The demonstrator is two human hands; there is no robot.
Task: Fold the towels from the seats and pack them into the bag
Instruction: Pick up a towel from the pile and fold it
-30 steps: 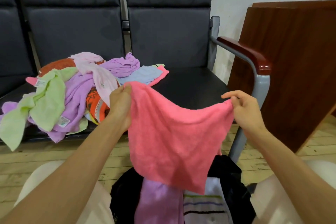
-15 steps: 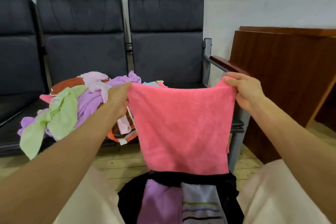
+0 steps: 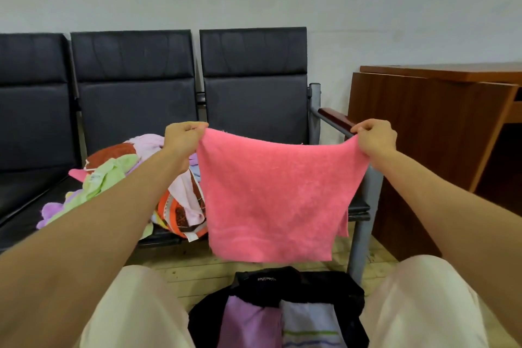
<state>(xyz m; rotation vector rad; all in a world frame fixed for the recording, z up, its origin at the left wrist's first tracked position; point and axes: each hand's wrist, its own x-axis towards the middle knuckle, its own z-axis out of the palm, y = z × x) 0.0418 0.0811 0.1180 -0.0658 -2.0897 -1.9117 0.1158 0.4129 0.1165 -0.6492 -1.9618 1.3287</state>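
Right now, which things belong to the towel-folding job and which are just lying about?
Job:
pink towel, pinched at its top corners by left hand and right hand
towel pile on the seats
black bag

Lying about:
wooden desk

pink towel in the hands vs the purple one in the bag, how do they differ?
The pink towel hangs spread open in the air; the purple towel sits folded inside the black bag. The pink towel is held by its top corners, left hand and right hand each pinching one; nothing touches the purple towel. The pink towel shows whole; the purple towel is partly hidden by the bag. Both are plain, single-colour cloths.
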